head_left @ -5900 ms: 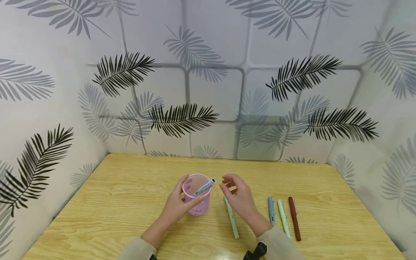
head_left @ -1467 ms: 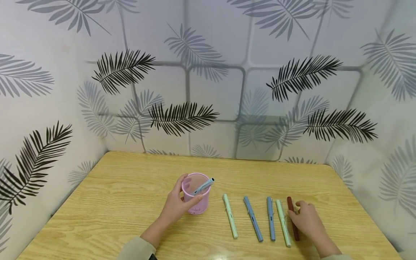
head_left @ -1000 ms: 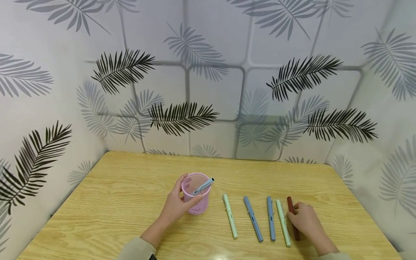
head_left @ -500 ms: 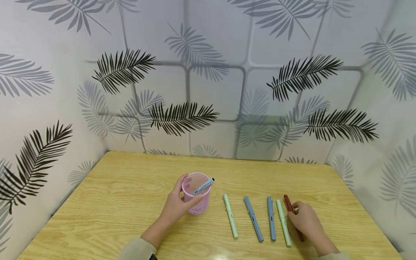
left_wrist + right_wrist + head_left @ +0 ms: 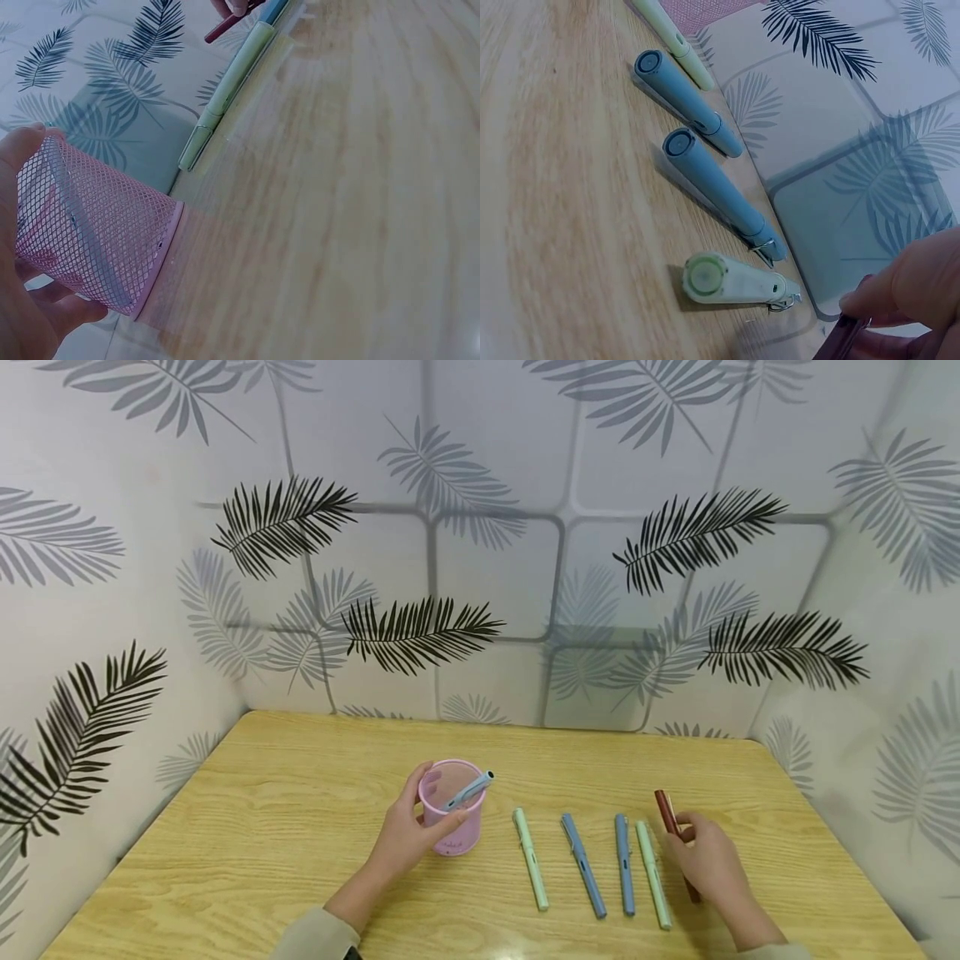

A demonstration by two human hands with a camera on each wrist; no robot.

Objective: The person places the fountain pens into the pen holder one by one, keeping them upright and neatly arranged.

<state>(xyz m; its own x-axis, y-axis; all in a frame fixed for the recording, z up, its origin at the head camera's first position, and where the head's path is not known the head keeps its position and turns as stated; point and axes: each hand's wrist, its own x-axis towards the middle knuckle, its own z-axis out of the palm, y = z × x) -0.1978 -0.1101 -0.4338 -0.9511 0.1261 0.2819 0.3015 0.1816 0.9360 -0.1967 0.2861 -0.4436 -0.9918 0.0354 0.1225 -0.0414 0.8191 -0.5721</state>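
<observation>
A pink mesh pen cup (image 5: pixel 453 831) stands on the wooden table, gripped by my left hand (image 5: pixel 408 835) with the thumb on the near side and fingers behind. Inside it leans a light blue pen (image 5: pixel 468 791), its end poking over the right rim. At the right, my right hand (image 5: pixel 708 856) pinches a dark red pen (image 5: pixel 666 810) between thumb and fingers; its far end tilts up. In the right wrist view the red pen (image 5: pixel 841 337) shows only partly beneath the thumb (image 5: pixel 877 294). The left wrist view shows the cup's mesh wall (image 5: pixel 112 217) close up.
Between the hands lie a green pen (image 5: pixel 531 860), a blue pen (image 5: pixel 583 866), another blue pen (image 5: pixel 625 866) and a second green pen (image 5: pixel 653 877), roughly side by side. A leaf-patterned wall (image 5: pixel 495 685) borders the back of the table (image 5: pixel 262 827).
Since the earliest frame, my right hand has moved from near the cup to the red pen. In the last second that pen has tilted and its far end has risen. My left hand has stayed on the cup.
</observation>
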